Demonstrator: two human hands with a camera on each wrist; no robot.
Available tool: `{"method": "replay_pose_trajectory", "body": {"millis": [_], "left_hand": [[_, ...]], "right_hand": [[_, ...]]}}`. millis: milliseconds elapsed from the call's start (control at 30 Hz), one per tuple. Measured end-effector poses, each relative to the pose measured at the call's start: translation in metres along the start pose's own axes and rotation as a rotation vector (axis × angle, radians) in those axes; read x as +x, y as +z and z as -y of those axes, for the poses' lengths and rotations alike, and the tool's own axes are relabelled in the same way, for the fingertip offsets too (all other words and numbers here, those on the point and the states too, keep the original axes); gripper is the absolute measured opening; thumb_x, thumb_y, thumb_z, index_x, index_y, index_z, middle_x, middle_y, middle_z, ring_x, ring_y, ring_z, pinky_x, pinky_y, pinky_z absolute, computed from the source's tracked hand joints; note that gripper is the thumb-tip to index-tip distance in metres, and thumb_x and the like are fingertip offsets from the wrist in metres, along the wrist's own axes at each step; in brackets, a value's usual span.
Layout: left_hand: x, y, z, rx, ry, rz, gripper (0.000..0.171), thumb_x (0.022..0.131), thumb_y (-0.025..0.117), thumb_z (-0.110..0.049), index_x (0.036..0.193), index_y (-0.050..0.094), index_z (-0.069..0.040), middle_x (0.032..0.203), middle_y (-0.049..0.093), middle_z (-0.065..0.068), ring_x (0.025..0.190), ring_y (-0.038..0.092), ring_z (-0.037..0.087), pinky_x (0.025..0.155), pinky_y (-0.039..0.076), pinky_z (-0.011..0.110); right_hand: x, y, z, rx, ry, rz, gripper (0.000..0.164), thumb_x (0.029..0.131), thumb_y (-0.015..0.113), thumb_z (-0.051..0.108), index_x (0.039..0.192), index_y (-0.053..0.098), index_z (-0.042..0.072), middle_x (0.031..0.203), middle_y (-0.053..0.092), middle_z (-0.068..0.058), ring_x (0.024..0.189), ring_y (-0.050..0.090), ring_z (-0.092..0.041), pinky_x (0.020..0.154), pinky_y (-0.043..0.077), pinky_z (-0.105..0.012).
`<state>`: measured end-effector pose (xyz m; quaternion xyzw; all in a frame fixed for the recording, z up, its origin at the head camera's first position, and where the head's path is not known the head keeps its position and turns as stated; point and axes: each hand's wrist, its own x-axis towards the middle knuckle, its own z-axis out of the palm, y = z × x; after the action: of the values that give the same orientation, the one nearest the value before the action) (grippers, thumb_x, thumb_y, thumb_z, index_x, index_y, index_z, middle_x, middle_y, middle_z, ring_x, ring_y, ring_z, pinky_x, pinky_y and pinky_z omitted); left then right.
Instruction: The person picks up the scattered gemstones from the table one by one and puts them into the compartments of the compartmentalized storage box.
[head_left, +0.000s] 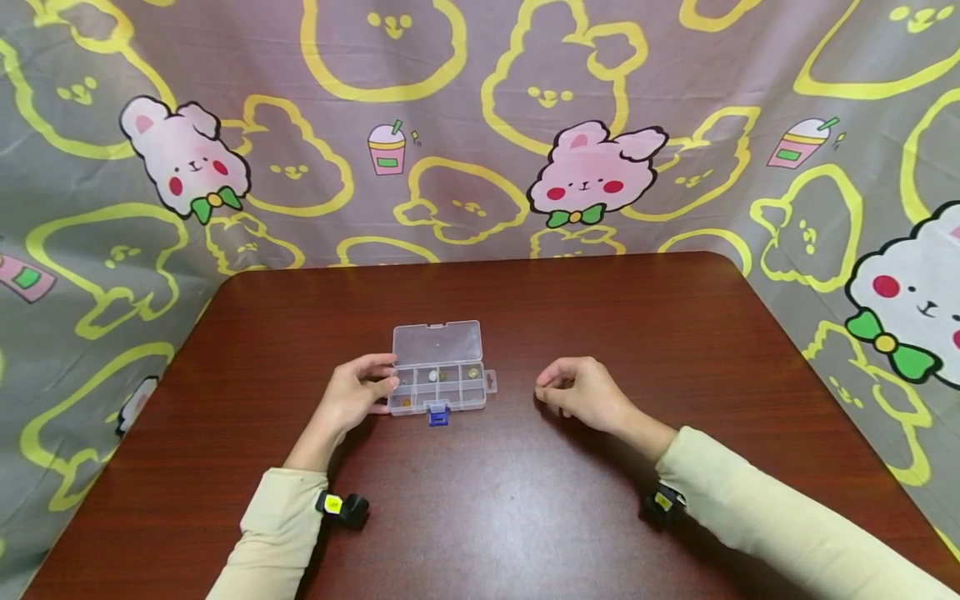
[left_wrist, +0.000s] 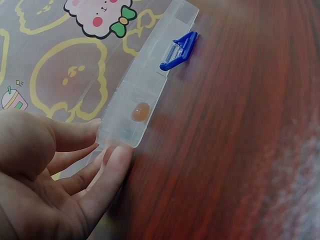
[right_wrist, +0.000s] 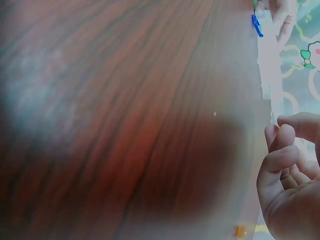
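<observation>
A clear plastic compartment box stands on the table with its lid raised at the back and a blue latch at the front. Thumb and fingers of my left hand grip its left end. A glossy orange bead lies in the front compartment nearest that hand. Back compartments contain a white bead and a yellowish bead. To the right of the box, my right hand hovers low, fingers curled and thumb close to the index fingertip; I cannot tell whether something small is between them.
The dark wood table spreads around both hands. On it, a small orange piece and a tiny pale speck show in the right wrist view. A patterned curtain hangs behind and beside the table.
</observation>
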<state>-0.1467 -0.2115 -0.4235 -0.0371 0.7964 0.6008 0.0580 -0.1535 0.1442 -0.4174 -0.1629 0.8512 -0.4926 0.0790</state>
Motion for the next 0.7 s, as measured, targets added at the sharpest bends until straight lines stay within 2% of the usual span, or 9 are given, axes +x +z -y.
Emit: {"method": "replay_pose_trajectory", "body": {"millis": [700], "left_hand": [[0.000, 0.001, 0.001, 0.003, 0.003, -0.007, 0.041, 0.095, 0.064, 0.003, 0.135, 0.057, 0.005, 0.122, 0.060, 0.028, 0.083, 0.065, 0.015, 0.062, 0.061, 0.033]], "right_hand": [[0.011, 0.020, 0.016, 0.026, -0.029, 0.018, 0.005, 0.086, 0.076, 0.004, 0.090, 0.072, 0.004, 0.074, 0.069, -0.002, 0.050, 0.057, -0.017, 0.047, 0.052, -0.028]]}}
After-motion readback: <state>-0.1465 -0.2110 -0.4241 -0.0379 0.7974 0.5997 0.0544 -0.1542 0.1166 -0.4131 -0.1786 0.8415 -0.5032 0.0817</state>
